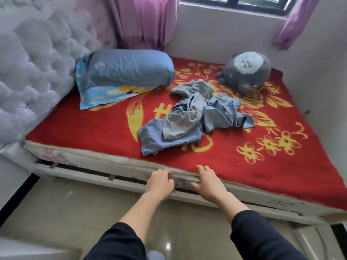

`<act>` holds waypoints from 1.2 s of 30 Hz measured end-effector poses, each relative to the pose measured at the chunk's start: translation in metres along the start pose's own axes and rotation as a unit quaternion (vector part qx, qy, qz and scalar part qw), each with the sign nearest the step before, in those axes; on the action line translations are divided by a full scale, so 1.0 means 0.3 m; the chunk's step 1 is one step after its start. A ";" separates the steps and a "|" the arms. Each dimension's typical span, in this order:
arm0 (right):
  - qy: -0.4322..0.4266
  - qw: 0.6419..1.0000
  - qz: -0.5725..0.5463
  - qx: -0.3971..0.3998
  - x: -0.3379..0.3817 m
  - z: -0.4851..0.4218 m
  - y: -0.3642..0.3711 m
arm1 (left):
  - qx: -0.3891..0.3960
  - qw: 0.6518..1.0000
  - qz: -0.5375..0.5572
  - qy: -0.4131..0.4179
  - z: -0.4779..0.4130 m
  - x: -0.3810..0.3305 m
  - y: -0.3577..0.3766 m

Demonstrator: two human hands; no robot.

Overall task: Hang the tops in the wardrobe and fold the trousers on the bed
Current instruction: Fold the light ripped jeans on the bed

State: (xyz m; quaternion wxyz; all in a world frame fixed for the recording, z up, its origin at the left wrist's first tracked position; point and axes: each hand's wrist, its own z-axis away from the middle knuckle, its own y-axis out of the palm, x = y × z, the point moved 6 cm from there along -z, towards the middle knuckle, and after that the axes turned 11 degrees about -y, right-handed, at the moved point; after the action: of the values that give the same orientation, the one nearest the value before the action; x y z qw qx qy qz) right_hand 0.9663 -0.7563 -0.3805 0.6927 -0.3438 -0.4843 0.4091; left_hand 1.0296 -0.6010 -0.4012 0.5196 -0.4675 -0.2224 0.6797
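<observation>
Head view: left hand (159,184) and right hand (207,184), both empty, at the near edge of the bed (93,132), six o'clock.
Left fingers loosely curled, right spread; clothes (191,117) heaped at twelve, pillow (129,67) at ten, plush toy (246,72) at one.

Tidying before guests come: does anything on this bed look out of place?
Yes: a crumpled heap of grey and blue clothes lies tangled mid-bed on the red blanket; the blue pillow sits askew on a patterned pillow.
</observation>
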 end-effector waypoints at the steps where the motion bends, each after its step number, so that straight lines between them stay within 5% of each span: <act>1: 0.000 1.000 -0.002 0.000 -0.037 -0.067 -0.025 | -0.001 1.000 0.001 0.002 -0.069 -0.041 -0.008; 12: 0.091 0.995 -0.049 0.005 -0.474 -0.779 -0.310 | 0.049 0.997 -0.039 0.036 -0.892 -0.514 -0.046; 22: 0.212 0.973 -0.088 0.022 -1.106 -1.000 -0.458 | 0.090 0.987 -0.084 0.107 -1.319 -1.052 0.164; 30: 0.145 0.986 -0.068 0.045 -1.540 -1.319 -0.565 | 0.002 0.987 -0.129 0.097 -1.605 -1.389 0.308; 36: 0.066 0.990 -0.118 -0.049 -1.698 -1.698 -0.631 | 0.020 0.994 -0.074 0.075 -1.824 -1.462 0.433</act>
State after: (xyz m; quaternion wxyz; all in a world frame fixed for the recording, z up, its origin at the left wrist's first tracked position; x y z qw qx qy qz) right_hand 1.3959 -1.3367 -0.5640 0.7488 -0.3439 -0.4943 0.2768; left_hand 1.4493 -1.1493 -0.5802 0.5929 -0.4892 -0.2027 0.6067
